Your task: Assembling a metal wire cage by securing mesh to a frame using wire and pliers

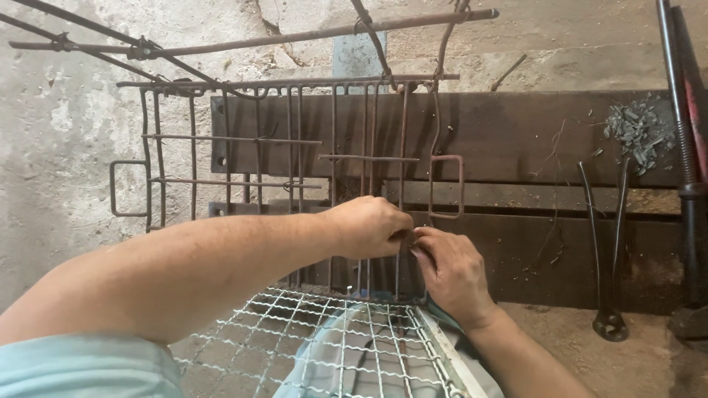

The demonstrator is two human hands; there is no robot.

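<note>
Both the left hand (370,227) and right hand (451,270) pinch one upright bar of the rusty rod frame (295,147) (fingertips nearly touching).

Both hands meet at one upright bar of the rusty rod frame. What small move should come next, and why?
Probably pinch tighter and twist: left hand and right hand meet fingertip to fingertip on a thin upright bar of the rusty rod frame; the long-handled pincers lie unused.

Rusty matt steel rod frame (295,140); shiny galvanised wire mesh (332,339); rough concrete wall (59,110)
</note>
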